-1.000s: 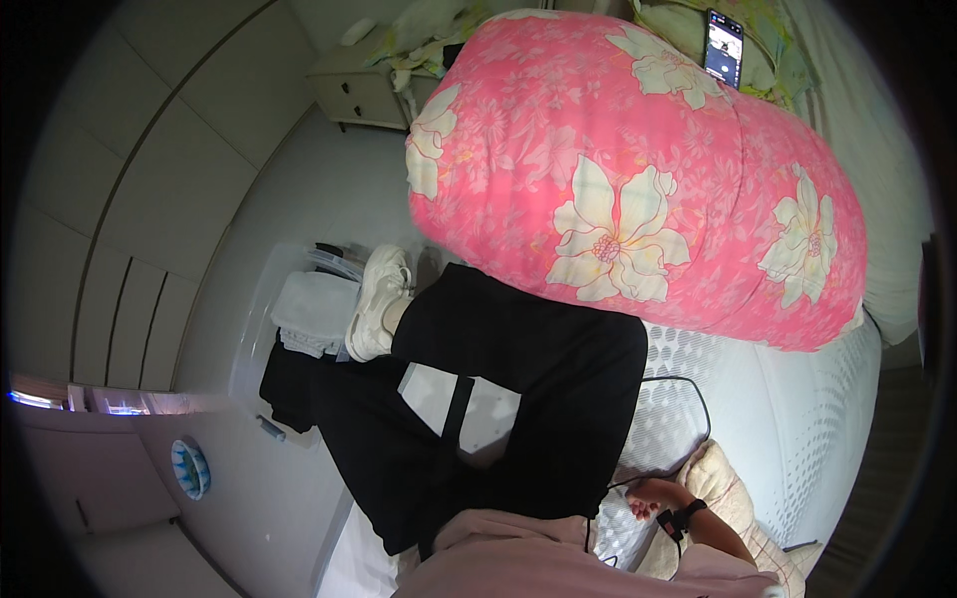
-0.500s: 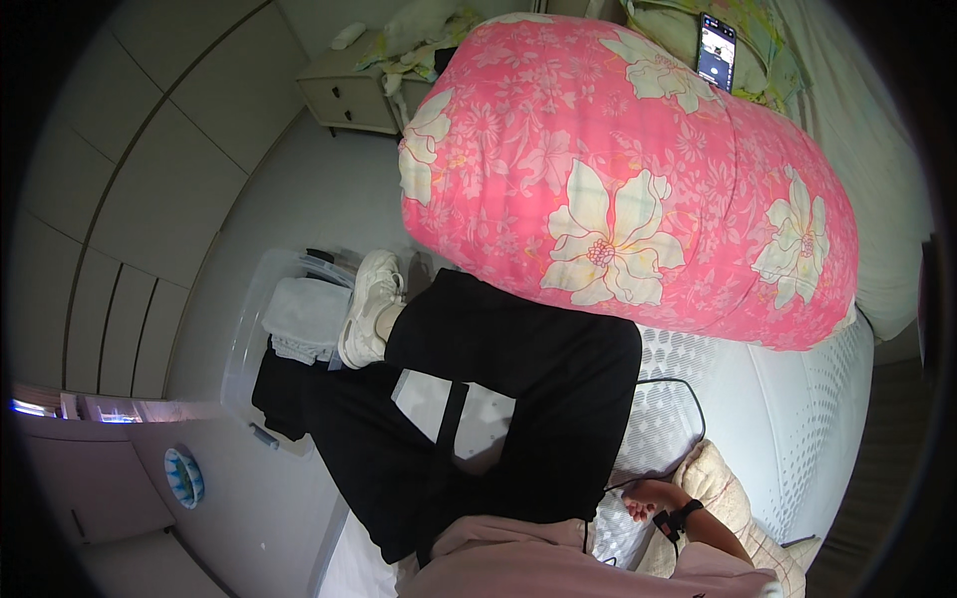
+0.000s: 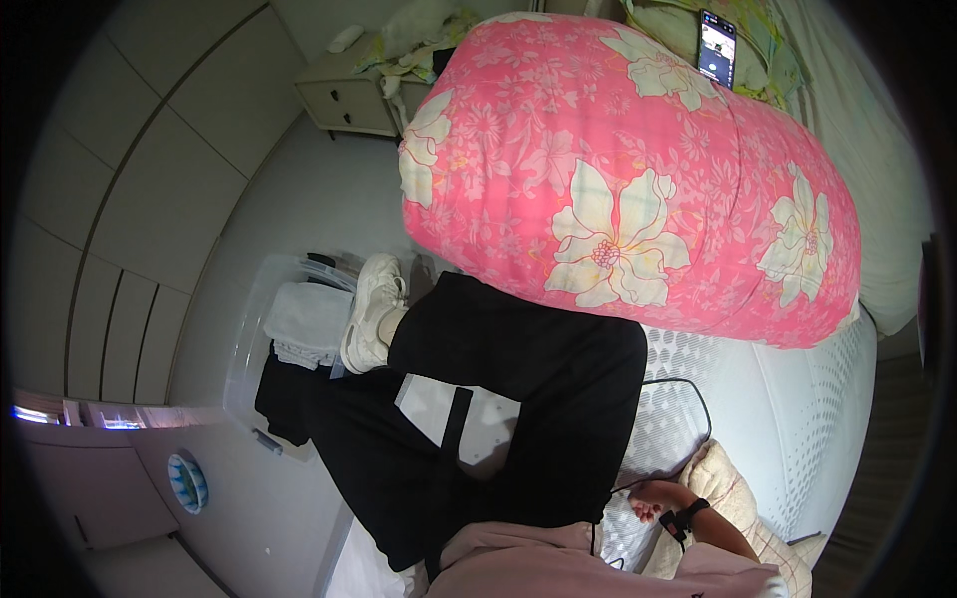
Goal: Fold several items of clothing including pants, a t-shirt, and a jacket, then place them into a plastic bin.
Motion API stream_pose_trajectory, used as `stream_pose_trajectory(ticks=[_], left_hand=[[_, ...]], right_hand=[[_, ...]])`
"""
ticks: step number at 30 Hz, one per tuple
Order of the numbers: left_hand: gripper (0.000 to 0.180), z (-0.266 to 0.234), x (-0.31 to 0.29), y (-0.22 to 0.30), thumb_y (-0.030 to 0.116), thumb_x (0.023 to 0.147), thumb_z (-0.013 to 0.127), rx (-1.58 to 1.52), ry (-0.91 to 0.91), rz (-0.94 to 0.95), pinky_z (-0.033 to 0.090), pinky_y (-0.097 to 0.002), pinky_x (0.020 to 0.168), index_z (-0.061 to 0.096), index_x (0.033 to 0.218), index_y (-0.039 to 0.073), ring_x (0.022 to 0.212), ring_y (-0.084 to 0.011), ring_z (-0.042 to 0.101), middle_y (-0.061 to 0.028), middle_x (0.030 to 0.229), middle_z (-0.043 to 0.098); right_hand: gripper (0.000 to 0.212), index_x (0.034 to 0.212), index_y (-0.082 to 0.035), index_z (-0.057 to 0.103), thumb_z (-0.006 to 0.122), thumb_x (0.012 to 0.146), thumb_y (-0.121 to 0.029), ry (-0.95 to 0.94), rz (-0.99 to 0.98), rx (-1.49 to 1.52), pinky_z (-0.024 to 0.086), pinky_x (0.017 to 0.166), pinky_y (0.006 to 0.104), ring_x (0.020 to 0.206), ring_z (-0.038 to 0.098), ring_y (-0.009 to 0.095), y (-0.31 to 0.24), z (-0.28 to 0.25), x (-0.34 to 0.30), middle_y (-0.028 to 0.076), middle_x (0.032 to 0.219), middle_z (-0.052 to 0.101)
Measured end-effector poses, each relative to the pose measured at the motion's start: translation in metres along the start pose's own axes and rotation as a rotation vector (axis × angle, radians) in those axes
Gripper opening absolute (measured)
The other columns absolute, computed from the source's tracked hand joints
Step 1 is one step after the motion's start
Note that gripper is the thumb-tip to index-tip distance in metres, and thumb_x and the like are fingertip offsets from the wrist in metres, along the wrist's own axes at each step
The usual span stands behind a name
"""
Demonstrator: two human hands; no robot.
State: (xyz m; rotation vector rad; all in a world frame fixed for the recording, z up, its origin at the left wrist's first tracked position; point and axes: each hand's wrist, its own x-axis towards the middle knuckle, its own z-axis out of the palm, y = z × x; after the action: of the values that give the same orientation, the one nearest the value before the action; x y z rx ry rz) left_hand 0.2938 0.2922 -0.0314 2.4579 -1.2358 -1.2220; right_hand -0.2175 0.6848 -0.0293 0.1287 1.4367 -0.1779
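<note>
My right hand (image 3: 653, 498) rests low on the white patterned mattress (image 3: 688, 434), close to my hip. Its fingers are curled in, and whether anything lies inside them is hidden. Around the wrist sits a black strap (image 3: 685, 519) with a small dark device on it. A thin black cable (image 3: 698, 394) loops over the mattress and runs beside the hand. Under the forearm is a beige checked quilted cloth (image 3: 733, 493). My left hand is out of view. Ahead of my black-trousered legs (image 3: 558, 369) lies a large bulging pink bundle with white flowers (image 3: 558, 110).
A phone (image 3: 717, 50) with a lit screen leans behind the bundle. On the left, a clear plastic bin (image 3: 237, 344) holds folded grey and black cloth, beside my white shoe (image 3: 371, 314). A drawer cabinet (image 3: 349, 105) stands far left; a blue-and-white round basin (image 3: 186, 483) lies near left.
The view has shifted very slightly. My right hand keeps its curled pose on the mattress, and the bundle stays where it was.
</note>
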Motion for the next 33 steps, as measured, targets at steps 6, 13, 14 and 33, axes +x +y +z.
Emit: stream_pose_trajectory(ticks=[6, 13, 14, 33], left_hand=[[0.032, -0.047, 0.019, 0.041, 0.032, 0.094, 0.053, -0.282, 0.126, 0.249, 0.043, -0.0346, 0.092, 0.058, 0.104, 0.002, 0.101, -0.0182, 0.056, -0.0085, 0.105, 0.061], [0.019, -0.075, -0.092, 0.275, 0.024, 0.092, 0.06, -0.796, -0.104, 0.527, 0.045, -0.029, 0.083, 0.058, 0.096, 0.005, 0.09, -0.0138, 0.056, -0.0034, 0.092, 0.059], [0.021, -0.073, -0.111, 0.292, 0.024, 0.093, 0.057, -0.782, -0.034, 0.636, 0.046, -0.0296, 0.083, 0.057, 0.1, 0.004, 0.09, -0.0151, 0.057, -0.0046, 0.093, 0.059], [0.015, 0.092, -0.193, 0.406, 0.01, 0.09, 0.057, 0.563, -0.883, 1.868, 0.045, -0.0415, 0.087, 0.06, 0.097, -0.003, 0.097, -0.0371, 0.056, -0.0174, 0.105, 0.06]], right_hand=[[0.027, 0.079, -0.005, 0.065, 0.054, 0.082, -0.029, -0.039, 0.027, -0.018, 0.041, 0.052, 0.0268, 0.061, 0.065, 0.015, -0.001, -0.001, 0.004, 0.007, 0.075, 0.07], [0.03, 0.08, -0.004, 0.066, 0.053, 0.084, -0.03, -0.004, -0.009, -0.015, 0.04, 0.048, 0.0262, 0.061, 0.065, 0.015, -0.007, 0.0, -0.009, 0.008, 0.073, 0.07], [0.03, 0.079, -0.004, 0.066, 0.052, 0.084, -0.03, 0.004, -0.004, -0.028, 0.04, 0.048, 0.0259, 0.06, 0.065, 0.015, -0.012, -0.001, -0.012, 0.008, 0.072, 0.07], [0.033, 0.086, -0.006, 0.071, 0.052, 0.087, -0.033, 0.561, -0.533, -0.819, 0.053, 0.067, 0.0411, 0.071, 0.066, 0.033, -0.144, 0.033, -0.125, 0.017, 0.077, 0.068]])
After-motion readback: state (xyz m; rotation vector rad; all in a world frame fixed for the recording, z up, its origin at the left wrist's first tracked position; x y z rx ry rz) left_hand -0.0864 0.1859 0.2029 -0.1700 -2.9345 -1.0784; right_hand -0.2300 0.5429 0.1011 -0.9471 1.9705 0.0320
